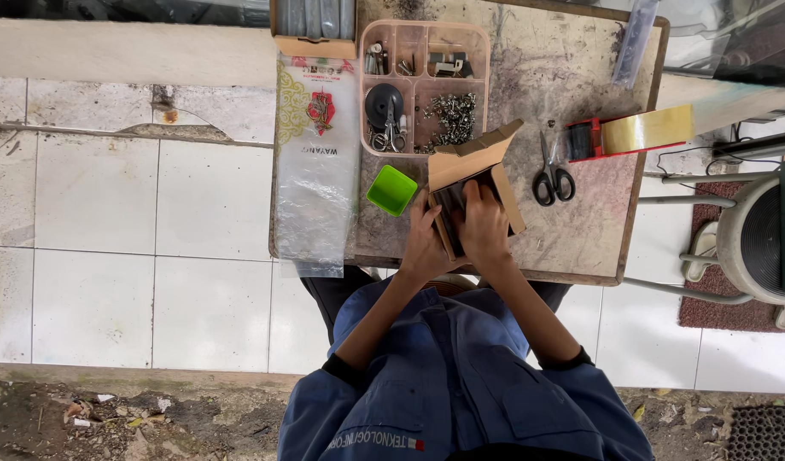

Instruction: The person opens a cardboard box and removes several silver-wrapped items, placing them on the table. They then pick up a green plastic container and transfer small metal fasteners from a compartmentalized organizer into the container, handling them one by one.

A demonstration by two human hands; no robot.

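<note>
A small brown cardboard box with its flaps open stands on the worn wooden table, near the front edge. Something dark sits inside it, mostly hidden by my hands. My left hand grips the box's left side from below. My right hand lies over the open top, fingers pressed on the dark contents and the box's right wall. Both sleeves are blue.
A green square tub sits just left of the box. Behind it is a pink compartment tray of screws and small metal parts. Black scissors and a tape dispenser lie right; a clear plastic bag lies left.
</note>
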